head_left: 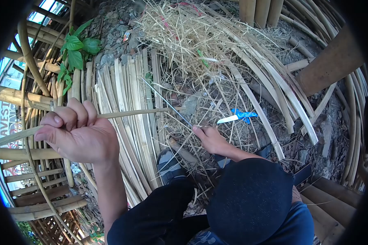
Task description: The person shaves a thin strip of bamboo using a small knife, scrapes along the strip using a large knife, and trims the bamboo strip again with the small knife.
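Observation:
My left hand [79, 130] is closed around a long bamboo strip [131, 113], which runs from the left edge to the middle of the view. In my right hand [210, 139], the fingers are wrapped round the lower end of a long, thin knife [167, 103]; its handle is hidden in the grip. The blade points up and left and crosses the strip near its far end. To the right of that hand, a second knife [227, 119] with a pale blade and a blue-wrapped handle [245, 115] lies on the shavings.
Split bamboo strips [124, 87] lie side by side beneath the left arm. A heap of shavings [180, 36] and more long strips [270, 67] spread beyond. Bamboo lattice [32, 153] stands at left, a thick pole [331, 61] at right. A dark, rounded cloth shape [249, 200] covers part of the right arm.

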`<control>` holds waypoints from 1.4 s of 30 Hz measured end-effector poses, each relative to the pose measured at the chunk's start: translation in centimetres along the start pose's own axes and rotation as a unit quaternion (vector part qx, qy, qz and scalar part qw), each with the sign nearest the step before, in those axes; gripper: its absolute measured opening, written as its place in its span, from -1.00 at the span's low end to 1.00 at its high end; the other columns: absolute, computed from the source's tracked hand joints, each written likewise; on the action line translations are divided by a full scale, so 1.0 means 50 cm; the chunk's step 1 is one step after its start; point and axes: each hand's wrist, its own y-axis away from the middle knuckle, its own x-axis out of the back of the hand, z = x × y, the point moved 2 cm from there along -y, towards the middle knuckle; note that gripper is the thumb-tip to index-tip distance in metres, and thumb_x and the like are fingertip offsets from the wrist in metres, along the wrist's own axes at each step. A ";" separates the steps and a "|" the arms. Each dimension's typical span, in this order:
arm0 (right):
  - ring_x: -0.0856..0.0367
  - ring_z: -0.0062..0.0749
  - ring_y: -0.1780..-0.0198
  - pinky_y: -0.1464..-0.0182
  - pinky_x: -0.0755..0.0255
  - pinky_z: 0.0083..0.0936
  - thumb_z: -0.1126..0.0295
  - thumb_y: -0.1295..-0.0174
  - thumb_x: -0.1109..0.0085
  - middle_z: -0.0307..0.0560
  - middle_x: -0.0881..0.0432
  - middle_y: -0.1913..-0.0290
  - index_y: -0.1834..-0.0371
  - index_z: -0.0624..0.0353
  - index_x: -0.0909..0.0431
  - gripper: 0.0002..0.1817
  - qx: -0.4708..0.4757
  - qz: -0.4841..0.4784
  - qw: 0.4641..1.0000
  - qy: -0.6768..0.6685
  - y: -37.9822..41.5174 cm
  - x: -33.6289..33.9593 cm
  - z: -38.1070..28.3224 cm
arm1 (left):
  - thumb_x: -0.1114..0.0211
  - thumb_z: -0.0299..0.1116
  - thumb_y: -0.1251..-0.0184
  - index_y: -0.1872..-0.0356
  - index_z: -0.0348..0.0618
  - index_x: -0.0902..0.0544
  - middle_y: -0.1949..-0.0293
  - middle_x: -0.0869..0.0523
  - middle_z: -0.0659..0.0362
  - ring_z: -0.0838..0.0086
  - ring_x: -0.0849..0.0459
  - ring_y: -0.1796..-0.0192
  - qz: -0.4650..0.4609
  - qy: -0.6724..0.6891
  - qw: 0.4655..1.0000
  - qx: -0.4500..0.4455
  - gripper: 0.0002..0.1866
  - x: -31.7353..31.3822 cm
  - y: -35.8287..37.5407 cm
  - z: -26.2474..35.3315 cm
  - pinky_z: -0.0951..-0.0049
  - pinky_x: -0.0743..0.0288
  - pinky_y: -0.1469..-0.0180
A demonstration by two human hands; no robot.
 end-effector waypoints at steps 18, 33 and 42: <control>-0.57 0.22 0.52 0.37 -0.41 -0.02 -0.03 -0.43 0.20 0.34 -0.51 0.64 0.46 0.47 -0.52 -0.34 0.028 0.010 0.999 0.018 -0.015 -0.055 -0.004 | 0.33 0.10 -0.53 0.49 -0.05 -0.21 0.66 -0.11 0.33 0.59 -0.01 0.65 0.164 -0.121 0.978 -0.036 -0.51 0.001 -0.001 0.009 0.57 0.11 0.63; -0.56 -0.11 0.61 0.43 -0.41 -0.21 -0.07 -0.42 0.21 0.12 -0.49 0.69 0.40 0.45 -0.51 -0.34 0.135 0.056 0.989 0.018 -0.012 -0.061 -0.012 | 0.33 0.07 -0.55 0.50 -0.04 -0.21 0.67 -0.09 0.33 0.58 0.03 0.66 0.224 -0.121 0.966 -0.040 -0.52 0.064 -0.035 0.020 0.57 0.14 0.66; -0.58 0.17 0.57 0.49 -0.41 -0.09 0.02 -0.43 0.15 0.33 -0.49 0.68 0.41 0.55 -0.44 -0.37 0.129 0.058 0.988 0.059 0.010 -0.026 -0.046 | 0.30 -0.24 -0.56 0.59 -0.03 -0.11 0.66 -0.06 0.31 0.54 0.06 0.63 0.253 -0.084 0.962 -0.056 -0.61 0.142 -0.090 0.124 0.55 0.13 0.63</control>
